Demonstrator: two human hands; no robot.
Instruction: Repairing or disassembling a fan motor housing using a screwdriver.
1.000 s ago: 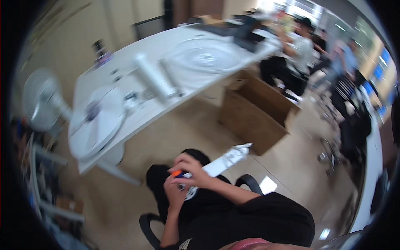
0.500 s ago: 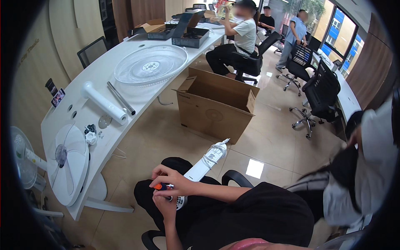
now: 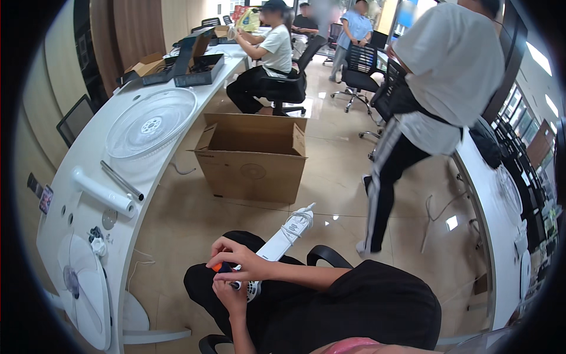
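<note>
A screwdriver (image 3: 222, 268) with an orange and dark blue handle is in my right hand (image 3: 240, 259), the fingers curled round its handle. Just below, my left hand (image 3: 230, 297) is closed near the dark shaft; what its fingers grip is hidden. Across my lap lies a long white fan control column (image 3: 273, 248), tilted away from me, its white cord wound round the far end. Its round, slotted near end (image 3: 253, 290) shows beside my hands.
An open cardboard box (image 3: 250, 171) stands on the floor ahead. The white table (image 3: 147, 168) at left bears a fan grille (image 3: 151, 125), white tube (image 3: 103, 192), metal pole (image 3: 122, 180) and fan blade (image 3: 73, 283). A person in white (image 3: 451, 65) stands at right.
My view has swung to the right, so the table and box sit further left. The person in white has moved from the right edge out into the aisle. Both hands stay together at the screwdriver.
</note>
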